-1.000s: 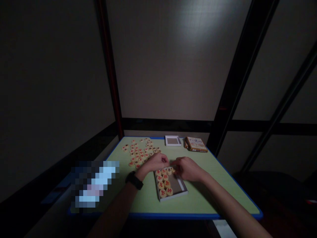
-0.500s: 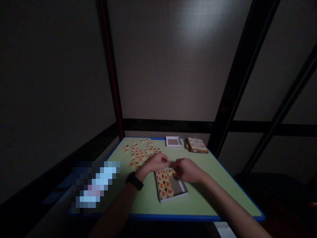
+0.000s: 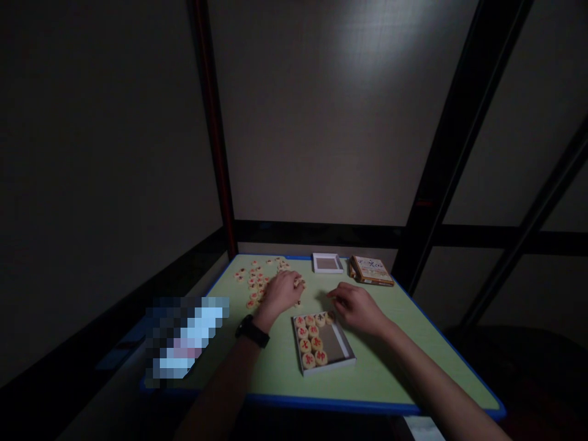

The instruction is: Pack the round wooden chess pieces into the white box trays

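My left hand (image 3: 281,291), with a dark watch on its wrist, reaches over the right side of a spread of round Chinese chess pieces (image 3: 252,284). Its fingers curl down around a piece (image 3: 298,282) there. An open shallow box tray (image 3: 337,362) lies in front of me. Pieces with red characters fill its left two columns, and its back row also holds two dark-marked pieces (image 3: 321,318). Past the tray's back right corner hovers my right hand (image 3: 356,306), fingers half bent and slightly apart. I see no piece between them.
A second shallow white tray (image 3: 327,263) stands at the table's back edge, beside a printed box (image 3: 371,270). The green table (image 3: 271,380) has a blue rim. Panelled walls rise behind and to the left. A blurred-out bright patch (image 3: 193,337) covers the table's left edge.
My right hand has let go of a piece in the tray's back right corner and lifted away. My left hand has moved from the tray's back edge onto the loose pieces.
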A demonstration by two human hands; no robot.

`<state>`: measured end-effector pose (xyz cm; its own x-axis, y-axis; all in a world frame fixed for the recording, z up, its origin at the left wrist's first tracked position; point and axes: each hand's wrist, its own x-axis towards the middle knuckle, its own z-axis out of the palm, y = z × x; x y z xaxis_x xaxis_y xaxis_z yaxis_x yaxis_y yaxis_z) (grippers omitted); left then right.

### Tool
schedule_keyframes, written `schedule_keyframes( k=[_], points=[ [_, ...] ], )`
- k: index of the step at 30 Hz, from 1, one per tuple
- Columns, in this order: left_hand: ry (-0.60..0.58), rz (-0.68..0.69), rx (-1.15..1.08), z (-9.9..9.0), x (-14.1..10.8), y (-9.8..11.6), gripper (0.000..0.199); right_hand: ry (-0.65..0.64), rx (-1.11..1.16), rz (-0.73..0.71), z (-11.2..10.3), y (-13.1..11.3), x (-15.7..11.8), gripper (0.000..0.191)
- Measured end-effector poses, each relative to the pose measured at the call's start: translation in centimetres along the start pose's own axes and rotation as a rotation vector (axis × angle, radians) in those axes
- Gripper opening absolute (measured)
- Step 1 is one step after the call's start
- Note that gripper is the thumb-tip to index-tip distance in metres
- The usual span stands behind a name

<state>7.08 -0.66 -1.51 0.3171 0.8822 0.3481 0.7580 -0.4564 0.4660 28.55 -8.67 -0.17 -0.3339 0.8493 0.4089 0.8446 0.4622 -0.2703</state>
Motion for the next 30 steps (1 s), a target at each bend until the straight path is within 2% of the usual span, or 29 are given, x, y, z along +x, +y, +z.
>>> schedule_keyframes(
  k=[3,8,11,16,23,30],
  points=[
    [-0.044,0.008,0.083,-0.2,-0.4,-1.0,0.039,-0.005,-0.041,0.004,0.1,0.1,0.0,0.026],
    [-0.302,-0.007,0.165,0.2,-0.7,-1.9,0.051,-0.019,-0.094,0.016,0.2,0.3,0.1,0.024],
    [-0.376,-0.024,0.286,0.4,-0.5,-2.3,0.053,-0.009,-0.109,0.004,0.5,0.5,0.2,0.023],
    [-0.339,-0.065,0.375,0.2,-0.3,-3.0,0.053,-0.002,-0.113,0.011,0.8,0.9,0.2,0.023],
    [-0.313,-0.099,0.381,0.0,-0.4,-3.0,0.053,-0.029,-0.099,0.021,0.6,0.6,0.2,0.025],
    [-0.238,-0.02,0.338,0.2,-0.5,-2.7,0.051,-0.054,-0.096,0.01,0.6,0.4,0.2,0.026]
  ],
)
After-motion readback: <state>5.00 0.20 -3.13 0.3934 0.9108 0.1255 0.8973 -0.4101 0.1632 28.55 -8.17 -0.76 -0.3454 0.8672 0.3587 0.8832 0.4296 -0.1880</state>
